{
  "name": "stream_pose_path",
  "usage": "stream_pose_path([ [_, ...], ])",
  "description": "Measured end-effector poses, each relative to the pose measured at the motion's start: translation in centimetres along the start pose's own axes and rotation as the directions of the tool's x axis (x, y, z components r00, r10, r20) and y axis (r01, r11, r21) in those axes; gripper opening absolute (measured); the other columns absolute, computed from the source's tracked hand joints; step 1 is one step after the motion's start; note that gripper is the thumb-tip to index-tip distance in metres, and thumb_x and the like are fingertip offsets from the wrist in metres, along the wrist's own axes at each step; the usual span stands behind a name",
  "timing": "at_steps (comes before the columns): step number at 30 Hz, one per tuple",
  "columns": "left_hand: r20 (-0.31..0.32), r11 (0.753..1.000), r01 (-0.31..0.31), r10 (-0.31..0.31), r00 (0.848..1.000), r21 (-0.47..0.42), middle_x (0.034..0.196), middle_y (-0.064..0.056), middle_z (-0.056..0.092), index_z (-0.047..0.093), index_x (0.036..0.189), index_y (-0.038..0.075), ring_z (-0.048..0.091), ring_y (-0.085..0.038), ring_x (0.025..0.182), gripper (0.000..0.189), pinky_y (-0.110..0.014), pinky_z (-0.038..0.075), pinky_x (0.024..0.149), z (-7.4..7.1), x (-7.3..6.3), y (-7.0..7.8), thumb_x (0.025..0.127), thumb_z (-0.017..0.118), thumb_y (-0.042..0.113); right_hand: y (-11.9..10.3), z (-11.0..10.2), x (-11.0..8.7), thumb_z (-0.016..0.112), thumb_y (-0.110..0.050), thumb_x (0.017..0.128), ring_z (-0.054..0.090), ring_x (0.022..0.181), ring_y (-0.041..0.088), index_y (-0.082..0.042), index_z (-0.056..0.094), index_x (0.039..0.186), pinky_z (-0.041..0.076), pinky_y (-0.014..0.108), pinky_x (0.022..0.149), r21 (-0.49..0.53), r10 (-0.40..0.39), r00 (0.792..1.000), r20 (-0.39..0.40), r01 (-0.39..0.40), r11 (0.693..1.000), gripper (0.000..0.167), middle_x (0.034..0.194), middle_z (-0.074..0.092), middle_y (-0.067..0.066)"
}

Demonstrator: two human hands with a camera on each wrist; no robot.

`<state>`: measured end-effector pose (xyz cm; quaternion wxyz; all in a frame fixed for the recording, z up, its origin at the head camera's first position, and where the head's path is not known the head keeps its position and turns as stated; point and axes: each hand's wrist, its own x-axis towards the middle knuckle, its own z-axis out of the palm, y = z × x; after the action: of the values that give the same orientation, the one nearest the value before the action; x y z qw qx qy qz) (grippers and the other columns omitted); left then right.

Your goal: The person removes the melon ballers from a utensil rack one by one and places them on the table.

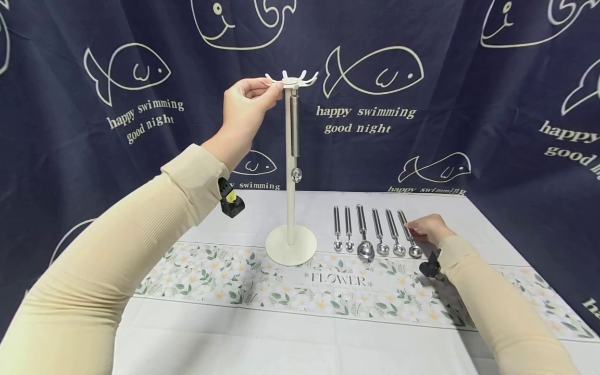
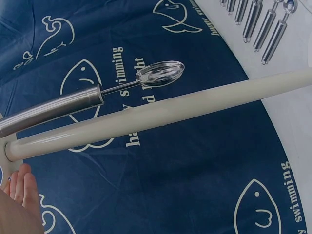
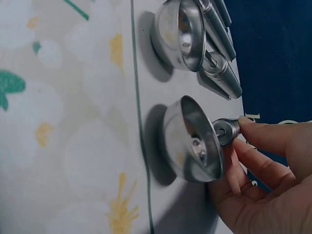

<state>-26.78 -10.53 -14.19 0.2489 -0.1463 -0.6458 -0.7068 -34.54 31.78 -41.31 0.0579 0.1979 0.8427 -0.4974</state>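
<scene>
A cream stand (image 1: 290, 203) with a ring of hooks on top stands upright on the table. My left hand (image 1: 250, 101) pinches the hook ring (image 1: 291, 82) at its left side, thumb in front. From a hook hangs one steel melon baller (image 1: 295, 125), its small scoop downward beside the pole; the left wrist view shows this hanging melon baller (image 2: 58, 107) close up. At the right end of a row of steel scoops, my right hand (image 1: 427, 229) pinches the handle of the rightmost melon baller (image 1: 414, 251). Its round cup (image 3: 192, 141) faces the right wrist camera.
Left of the held one, several more steel scoops lie side by side, including a larger scoop (image 1: 365, 250). A flowered runner (image 1: 281, 291) crosses the white table (image 1: 234, 333) beneath the stand's base. Behind hangs a dark blue curtain (image 1: 300, 26) printed with fish.
</scene>
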Motion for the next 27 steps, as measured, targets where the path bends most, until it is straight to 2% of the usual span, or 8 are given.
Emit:
stream_pose_path([
  [5, -0.003, 1.0, 0.002, -0.002, 1.0, -0.015, 0.075, 0.002, 0.067, 0.063, 0.088, 0.007, 0.068, -0.008, 0.074, 0.013, -0.021, 0.057, 0.085, 0.04, -0.04, -0.06, 0.083, 0.075, 0.009, -0.04, -0.05, -0.14, 0.068, -0.005, 0.085, 0.058, 0.055, 0.004, 0.013, 0.058, 0.113, 0.051, 0.015, 0.05, -0.011, 0.008, 1.0, -0.009, -0.008, 1.0, 0.035, 0.06, 0.058, -0.006],
  [8, -0.004, 1.0, -0.002, 0.002, 1.0, -0.027, 0.075, 0.002, 0.067, 0.063, 0.087, 0.007, 0.068, -0.009, 0.074, 0.012, -0.022, 0.057, 0.085, 0.1, -0.04, -0.13, 0.083, 0.075, 0.007, 0.0, -0.03, -0.37, 0.068, -0.006, 0.086, 0.058, 0.055, 0.005, 0.013, 0.058, 0.114, 0.051, 0.016, 0.052, -0.023, 0.01, 1.0, -0.018, -0.011, 1.0, 0.036, 0.061, 0.058, -0.006],
  [15, -0.002, 0.999, -0.003, 0.003, 1.0, -0.041, 0.076, 0.001, 0.067, 0.063, 0.087, 0.006, 0.068, -0.009, 0.074, 0.012, -0.022, 0.057, 0.085, 0.15, 0.0, -0.23, 0.083, 0.075, 0.006, 0.09, 0.04, -0.88, 0.067, -0.014, 0.089, 0.054, 0.056, 0.007, 0.011, 0.056, 0.122, 0.044, 0.025, 0.067, -0.101, 0.021, 0.998, -0.052, -0.026, 0.995, 0.044, 0.068, 0.061, -0.003],
  [20, 0.001, 1.0, 0.002, -0.002, 1.0, -0.026, 0.078, 0.0, 0.068, 0.063, 0.089, 0.007, 0.069, -0.011, 0.076, 0.013, -0.022, 0.057, 0.086, -0.01, -0.05, -0.21, 0.083, 0.075, 0.008, 0.08, -0.2, -0.81, 0.068, -0.013, 0.087, 0.055, 0.055, 0.005, 0.013, 0.054, 0.123, 0.047, 0.023, 0.066, -0.081, 0.014, 0.999, -0.032, -0.016, 0.997, 0.047, 0.065, 0.06, -0.006],
  [27, 0.004, 0.999, -0.01, 0.011, 1.0, -0.031, 0.078, 0.001, 0.068, 0.063, 0.086, 0.008, 0.071, -0.016, 0.08, 0.013, -0.023, 0.057, 0.086, -0.04, 0.03, -0.16, 0.083, 0.075, 0.008, -0.16, -0.91, -0.57, 0.065, -0.013, 0.089, 0.064, 0.056, 0.004, 0.014, 0.047, 0.131, 0.057, 0.018, 0.061, -0.005, 0.03, 1.0, -0.004, -0.03, 1.0, 0.053, 0.058, 0.062, -0.008],
])
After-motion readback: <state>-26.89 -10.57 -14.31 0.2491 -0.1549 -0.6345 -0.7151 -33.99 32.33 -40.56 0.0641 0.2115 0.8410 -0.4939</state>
